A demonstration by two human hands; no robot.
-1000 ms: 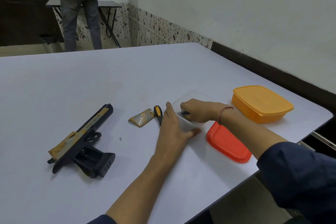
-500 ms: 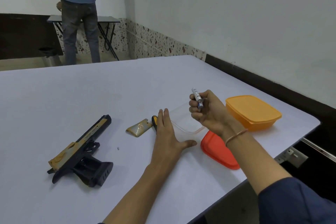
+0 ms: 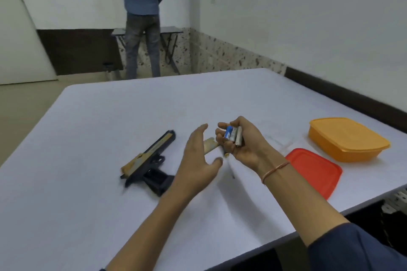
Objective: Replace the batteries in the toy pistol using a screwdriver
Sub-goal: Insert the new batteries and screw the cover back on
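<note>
Together, blue-and-silver batteries (image 3: 233,136) lie side by side in the right grip (image 3: 244,146).

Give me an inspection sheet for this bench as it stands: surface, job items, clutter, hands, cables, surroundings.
Surface: white table, plain top.
Job's things: toy pistol lies on its side, left of the hands; gold battery cover is off and lies on the table, partly hidden by the hands; batteries are in the right hand.
Clutter: orange container with its lid on; loose red lid beside it.
Grippers: left hand open, above the table; right hand grips the batteries.
Cables: nothing seen.
Surroundings: a person stands at a small table by the far wall.
</note>
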